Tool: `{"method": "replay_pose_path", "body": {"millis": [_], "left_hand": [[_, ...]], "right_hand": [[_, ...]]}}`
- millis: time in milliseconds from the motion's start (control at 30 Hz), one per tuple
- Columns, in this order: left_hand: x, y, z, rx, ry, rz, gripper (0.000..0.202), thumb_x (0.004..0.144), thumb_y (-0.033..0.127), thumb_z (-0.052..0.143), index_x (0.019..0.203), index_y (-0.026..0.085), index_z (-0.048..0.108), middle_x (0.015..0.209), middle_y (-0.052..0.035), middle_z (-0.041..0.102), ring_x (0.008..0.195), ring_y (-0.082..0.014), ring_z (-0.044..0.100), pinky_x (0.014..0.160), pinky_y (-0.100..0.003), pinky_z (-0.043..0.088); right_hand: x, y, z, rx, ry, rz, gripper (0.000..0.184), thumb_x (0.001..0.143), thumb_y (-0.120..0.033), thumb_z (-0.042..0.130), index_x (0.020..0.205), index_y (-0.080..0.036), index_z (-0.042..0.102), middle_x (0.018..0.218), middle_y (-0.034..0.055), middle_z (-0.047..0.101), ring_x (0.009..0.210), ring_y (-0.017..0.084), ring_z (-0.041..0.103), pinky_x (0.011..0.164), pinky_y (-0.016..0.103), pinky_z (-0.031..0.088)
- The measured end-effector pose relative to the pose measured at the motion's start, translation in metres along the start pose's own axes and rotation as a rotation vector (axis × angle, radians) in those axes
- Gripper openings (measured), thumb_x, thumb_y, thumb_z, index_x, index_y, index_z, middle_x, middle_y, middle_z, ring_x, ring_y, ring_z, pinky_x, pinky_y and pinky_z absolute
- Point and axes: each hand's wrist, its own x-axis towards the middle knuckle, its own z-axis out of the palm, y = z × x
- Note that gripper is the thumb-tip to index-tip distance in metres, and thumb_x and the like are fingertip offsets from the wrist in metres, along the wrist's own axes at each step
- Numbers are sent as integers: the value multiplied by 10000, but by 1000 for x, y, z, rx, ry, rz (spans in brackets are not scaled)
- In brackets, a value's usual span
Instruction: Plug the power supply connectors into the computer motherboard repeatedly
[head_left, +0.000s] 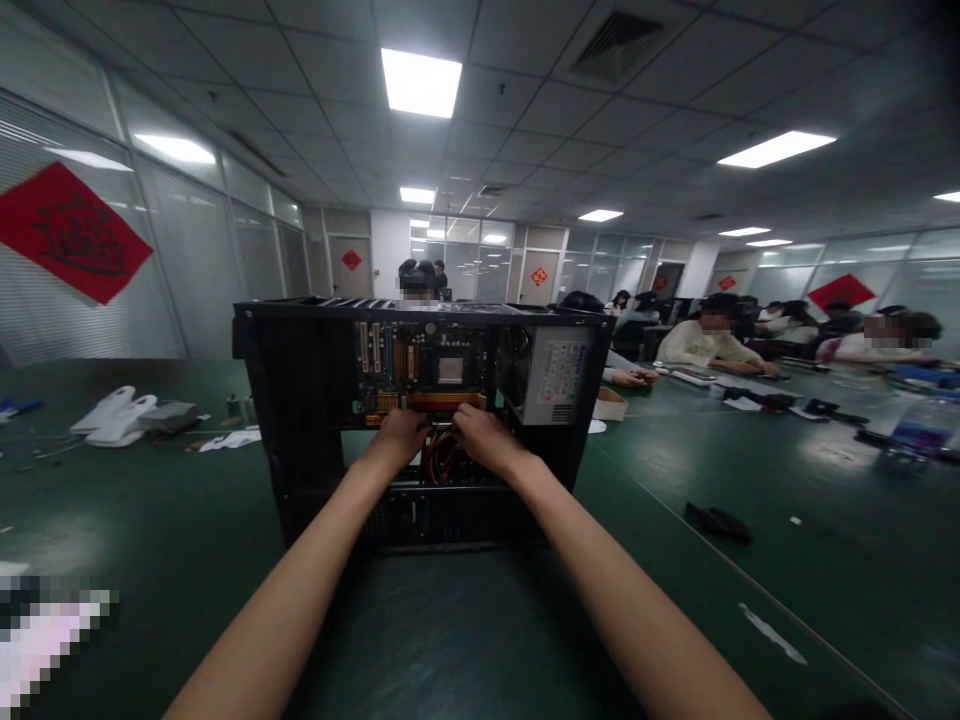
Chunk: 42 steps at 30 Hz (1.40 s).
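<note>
Stretching across the frame, the green table point(187, 560) carries a black computer case point(300, 420) standing at its middle, open side toward me. Co-workers point(705, 350) sit along the table's far right. Inside the case a grey power supply point(559, 375) fills the upper right corner, and the motherboard point(420, 365) stands upright to its left. My left hand point(401, 432) and right hand point(484, 437) sit just beside each other at the board's lower edge, backs toward me. The fingers curl out of sight against the orange slots point(442, 400), so I cannot tell whether they grip anything. Red cables point(439, 462) hang between my wrists.
</note>
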Motion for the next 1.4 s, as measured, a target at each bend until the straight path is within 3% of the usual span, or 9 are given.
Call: {"method": "replay_pose_path", "body": {"millis": [233, 500, 867, 1400], "left_hand": [[-8, -3, 4, -189, -24, -36, 409, 915, 490, 489, 935, 214, 791, 928, -79, 774, 923, -232, 690, 725, -270, 453], [-9, -3, 5, -198, -63, 56, 340, 882, 372, 502, 883, 199, 794, 861, -66, 774, 827, -201, 698, 662, -257, 418], [-11, 4, 0, -121, -54, -32, 334, 882, 430, 505, 874, 225, 768, 922, -79, 764, 895, -232, 693, 699, -277, 449], [-4, 10, 3, -44, -52, -101, 408, 933, 448, 427, 950, 207, 755, 986, -124, 747, 945, -286, 691, 736, -337, 501]], "right_hand": [[0, 1, 0, -32, -6, -4, 108, 962, -184, 502, 1015, -147, 588, 1104, 89, 582, 963, 177, 603, 779, 262, 439], [5, 1, 5, -108, -109, 53, 155, 930, -123, 482, 1052, -127, 578, 1143, 115, 591, 978, 211, 626, 785, 284, 464], [7, -8, -2, -196, -192, 68, 252, 948, -108, 376, 1118, -113, 562, 1177, 161, 567, 1000, 234, 632, 830, 327, 496], [9, -6, -2, -53, -140, 218, 186, 924, -209, 505, 1039, -143, 636, 1102, 160, 691, 1035, 270, 663, 826, 303, 476]]}}
